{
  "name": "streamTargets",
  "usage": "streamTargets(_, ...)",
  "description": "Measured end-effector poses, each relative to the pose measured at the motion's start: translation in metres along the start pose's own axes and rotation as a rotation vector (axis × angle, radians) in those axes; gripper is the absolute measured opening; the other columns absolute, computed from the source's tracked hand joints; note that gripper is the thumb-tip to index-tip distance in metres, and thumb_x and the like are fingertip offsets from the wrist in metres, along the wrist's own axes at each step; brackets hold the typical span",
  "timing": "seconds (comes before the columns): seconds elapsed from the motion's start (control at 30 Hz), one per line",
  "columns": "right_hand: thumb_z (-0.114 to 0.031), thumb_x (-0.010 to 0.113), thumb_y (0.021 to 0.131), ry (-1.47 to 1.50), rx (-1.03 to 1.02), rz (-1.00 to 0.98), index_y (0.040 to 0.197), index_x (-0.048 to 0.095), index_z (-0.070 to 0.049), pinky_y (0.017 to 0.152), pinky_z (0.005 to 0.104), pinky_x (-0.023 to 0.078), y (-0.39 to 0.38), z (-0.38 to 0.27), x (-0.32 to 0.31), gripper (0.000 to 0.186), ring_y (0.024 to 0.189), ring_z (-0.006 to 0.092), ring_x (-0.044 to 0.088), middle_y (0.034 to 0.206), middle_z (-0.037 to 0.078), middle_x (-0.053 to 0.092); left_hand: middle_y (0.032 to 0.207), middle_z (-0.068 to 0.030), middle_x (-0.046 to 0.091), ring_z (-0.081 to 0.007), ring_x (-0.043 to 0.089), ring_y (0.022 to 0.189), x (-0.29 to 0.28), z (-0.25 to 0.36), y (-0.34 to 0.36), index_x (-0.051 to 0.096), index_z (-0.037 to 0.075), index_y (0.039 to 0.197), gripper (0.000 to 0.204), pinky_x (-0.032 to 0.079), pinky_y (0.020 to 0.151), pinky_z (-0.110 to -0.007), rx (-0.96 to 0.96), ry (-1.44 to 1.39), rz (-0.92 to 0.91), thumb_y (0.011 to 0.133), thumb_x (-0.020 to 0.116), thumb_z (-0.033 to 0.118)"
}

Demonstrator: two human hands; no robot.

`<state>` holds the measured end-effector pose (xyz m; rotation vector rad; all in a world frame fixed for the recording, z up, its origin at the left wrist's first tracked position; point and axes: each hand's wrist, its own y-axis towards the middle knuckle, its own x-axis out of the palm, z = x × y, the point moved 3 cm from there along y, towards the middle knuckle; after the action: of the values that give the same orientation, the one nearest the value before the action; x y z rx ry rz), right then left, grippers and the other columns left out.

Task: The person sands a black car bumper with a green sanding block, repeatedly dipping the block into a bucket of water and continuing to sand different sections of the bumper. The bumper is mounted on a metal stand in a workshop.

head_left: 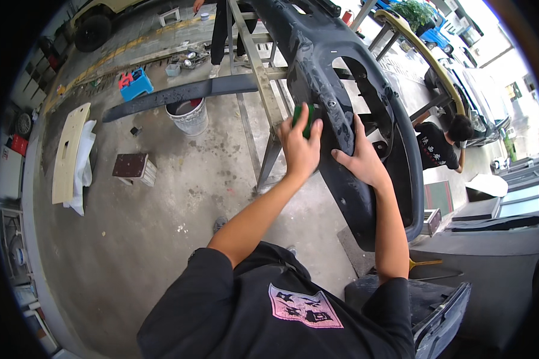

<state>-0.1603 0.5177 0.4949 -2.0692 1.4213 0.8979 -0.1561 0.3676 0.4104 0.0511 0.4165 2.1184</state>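
In the head view, the left hand (299, 146) is reaching far, arm extended, fingers curled around a green sanding pad (306, 119) and pressing it against the dark car bumper (341, 90) lying on the metal stand (263, 78). To the right, the right hand (360, 160) is bracing flat on the bumper, fingers spread.

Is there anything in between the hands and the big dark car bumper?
Nothing visible. The left hand presses a green pad straight onto the bumper, and the right hand lies flat on it. The metal stand sits behind and below the bumper, not in front.
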Motion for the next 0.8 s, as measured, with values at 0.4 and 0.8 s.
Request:
streamTargets(0.4, -0.039, 0.052, 0.102, 0.077, -0.058, 0.048, 0.153, 0.010, 0.009, 0.110, 0.0341, 0.035, 0.004, 0.011, 0.002, 0.082, 0.131, 0.0336, 0.051, 0.137, 0.032, 0.052, 0.111, -0.0223, 0.056, -0.0368, 0.050, 0.108, 0.003, -0.005, -0.030, 0.061, 0.014, 0.137, 0.051, 0.038, 0.100, -0.044, 0.057, -0.035, 0.024, 0.090, 0.070, 0.033)
streamTargets(0.8, -0.043, 0.061, 0.095, 0.010, -0.052, 0.065, 0.152, 0.014, 0.010, 0.108, 0.0388, 0.038, 0.000, 0.009, 0.000, 0.091, 0.129, 0.0395, 0.053, 0.132, 0.034, 0.055, 0.115, -0.0240, 0.057, -0.0370, 0.051, 0.109, 0.002, 0.001, -0.005, 0.061, 0.016, 0.138, 0.049, 0.038, 0.101, -0.045, -0.132, -0.095, -0.084, 0.093, 0.067, 0.036)
